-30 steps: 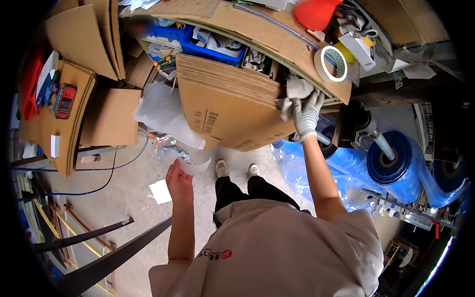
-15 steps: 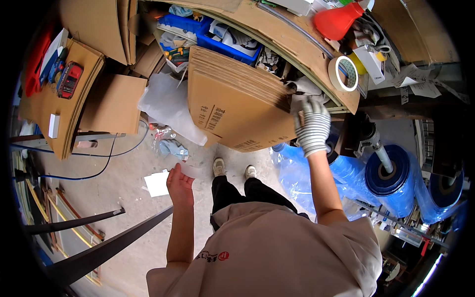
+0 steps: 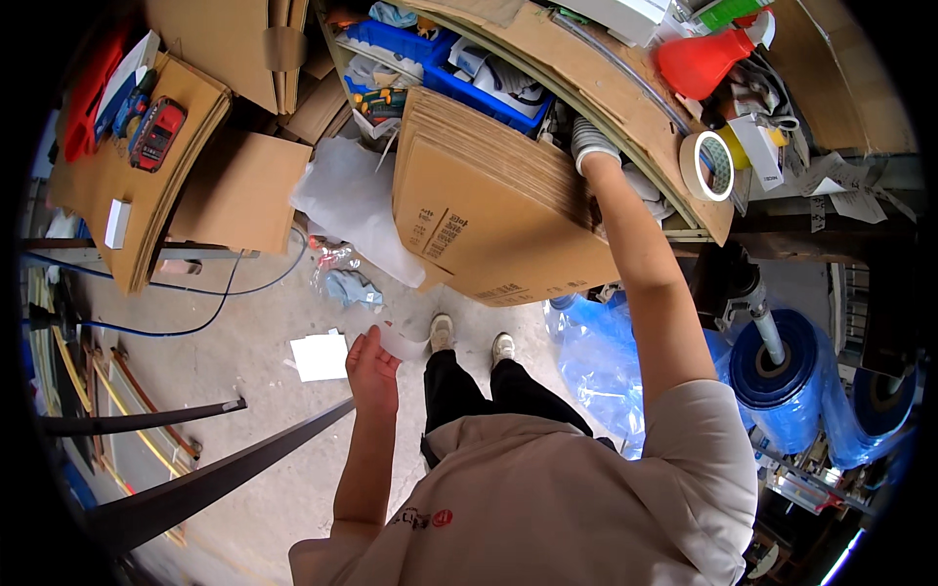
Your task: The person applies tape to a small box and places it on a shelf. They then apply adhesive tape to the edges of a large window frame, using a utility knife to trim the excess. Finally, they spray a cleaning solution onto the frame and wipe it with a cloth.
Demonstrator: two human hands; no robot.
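Observation:
My bare left hand is over the floor to the left of my feet. Its fingers pinch a thin, translucent whitish piece of film. My right hand, in a grey-and-white striped knit glove, reaches into the shelf under the workbench. Only the glove's cuff and wrist part show, and its fingers are hidden behind the stack of flat cardboard boxes and the bench edge. That brown stack leans against the shelf, with dark print on its front. Whitish cloth-like items lie beside my right wrist.
Blue bins sit on the shelf. On the bench are a tape roll and a red bottle. Blue film rolls stand right. Left are a cardboard stack with tools, a dark bar and floor hoses.
My gloved right hand has moved from the boxes' right corner forward into the shelf, and its fingers have gone out of sight. My left hand still holds the film; the view has shifted slightly.

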